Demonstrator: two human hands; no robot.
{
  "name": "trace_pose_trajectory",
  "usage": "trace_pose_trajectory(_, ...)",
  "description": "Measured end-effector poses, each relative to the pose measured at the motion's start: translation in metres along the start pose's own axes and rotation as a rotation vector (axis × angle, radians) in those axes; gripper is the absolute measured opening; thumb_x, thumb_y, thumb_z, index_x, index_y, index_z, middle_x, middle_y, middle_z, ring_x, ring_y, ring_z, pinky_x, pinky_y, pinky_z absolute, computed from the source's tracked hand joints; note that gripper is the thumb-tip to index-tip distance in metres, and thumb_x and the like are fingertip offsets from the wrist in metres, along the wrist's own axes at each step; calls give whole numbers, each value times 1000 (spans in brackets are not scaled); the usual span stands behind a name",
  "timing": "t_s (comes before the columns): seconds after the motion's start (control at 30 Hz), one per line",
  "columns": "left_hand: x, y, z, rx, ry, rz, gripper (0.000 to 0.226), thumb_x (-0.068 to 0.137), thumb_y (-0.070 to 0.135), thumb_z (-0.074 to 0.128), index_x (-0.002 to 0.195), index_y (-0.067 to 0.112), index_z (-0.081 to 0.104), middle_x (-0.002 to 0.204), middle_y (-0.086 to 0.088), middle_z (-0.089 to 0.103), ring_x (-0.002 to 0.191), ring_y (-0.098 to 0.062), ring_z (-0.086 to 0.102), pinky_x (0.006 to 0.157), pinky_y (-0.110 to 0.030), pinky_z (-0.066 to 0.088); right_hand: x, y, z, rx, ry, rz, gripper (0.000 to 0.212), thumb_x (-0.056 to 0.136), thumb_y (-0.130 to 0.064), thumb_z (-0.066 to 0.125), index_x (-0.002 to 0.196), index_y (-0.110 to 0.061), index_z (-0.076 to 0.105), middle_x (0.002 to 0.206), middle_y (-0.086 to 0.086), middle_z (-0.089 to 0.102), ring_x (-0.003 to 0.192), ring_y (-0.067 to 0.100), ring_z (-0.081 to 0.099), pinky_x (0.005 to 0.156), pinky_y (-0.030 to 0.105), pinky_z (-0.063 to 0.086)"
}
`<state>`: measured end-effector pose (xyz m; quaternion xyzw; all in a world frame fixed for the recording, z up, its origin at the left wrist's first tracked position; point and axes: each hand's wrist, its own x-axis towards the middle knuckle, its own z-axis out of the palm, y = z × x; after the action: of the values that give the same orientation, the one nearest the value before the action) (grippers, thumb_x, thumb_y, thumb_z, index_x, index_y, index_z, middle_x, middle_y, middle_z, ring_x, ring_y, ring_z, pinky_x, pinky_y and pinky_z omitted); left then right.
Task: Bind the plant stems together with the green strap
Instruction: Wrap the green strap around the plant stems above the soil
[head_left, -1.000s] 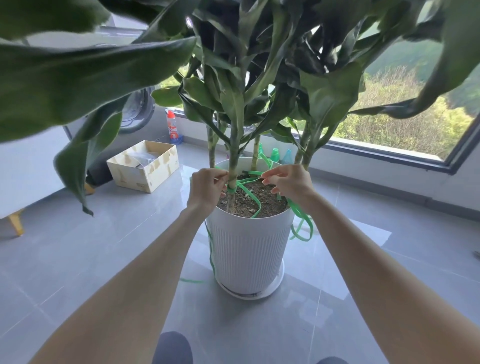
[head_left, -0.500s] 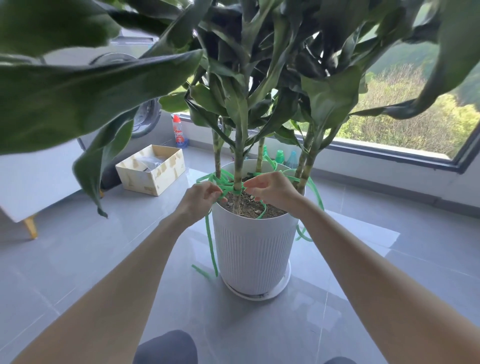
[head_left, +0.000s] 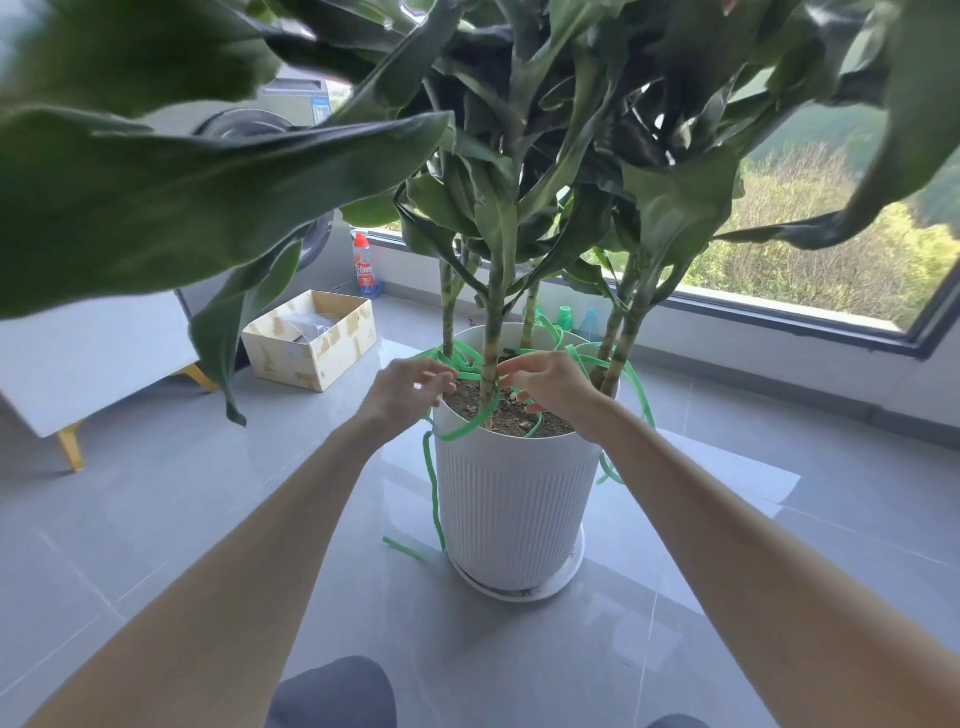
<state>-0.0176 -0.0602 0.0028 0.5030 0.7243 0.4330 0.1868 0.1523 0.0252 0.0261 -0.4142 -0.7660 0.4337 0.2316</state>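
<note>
A tall plant with several thin stems (head_left: 491, 332) grows from soil in a white ribbed pot (head_left: 511, 509). A long green strap (head_left: 563, 353) loops around the stems above the rim, and one end hangs down the pot's left side to the floor. My left hand (head_left: 402, 389) pinches the strap at the pot's left rim. Just right of the front stem, my right hand (head_left: 545, 382) pinches the strap over the soil. Large leaves hide the upper stems.
An open cardboard box (head_left: 311, 338) sits on the grey tile floor at the left. Behind it stand a red-capped bottle (head_left: 365, 267) and a washing machine (head_left: 291, 171). Small bottles (head_left: 576, 319) stand behind the pot under the window. A white saucer (head_left: 519, 584) holds the pot.
My view has drawn back and shifted. The strap has been brought round the stems in more loops, and both hands now meet close at the front stem.
</note>
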Motion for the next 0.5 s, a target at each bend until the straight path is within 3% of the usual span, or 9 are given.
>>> trace_pose_trajectory(0.1,6,10,4,25,140,50,17,88,21,65,103,15,73,95,-3,72,76,-15,64,81,-25,49,2,1,1,12,12,3,30,93,-4,47,103,-20,70,94,4,70,81,19,54,86,38,54)
trace_pose_trajectory(0.2,8,17,9,50,195,68,17,84,23,70,99,17,75,96,0,73,80,-9,61,82,-21,46,3,2,2,31,4,15,30,93,-4,46,104,-19,70,94,4,68,82,18,53,79,32,55)
trace_pose_trajectory(0.37,11,17,16,99,196,47,14,81,27,73,93,20,77,97,2,73,91,-13,66,85,-29,50,4,3,0,47,-15,19,27,95,-6,48,102,-21,69,97,5,67,86,14,55,78,28,53)
trace_pose_trajectory(0.5,10,25,18,187,198,57,18,86,27,69,98,17,76,103,0,72,85,-14,60,78,-26,45,5,4,1,62,-28,30,18,92,-10,56,101,-21,67,101,9,64,87,16,55,77,28,54)
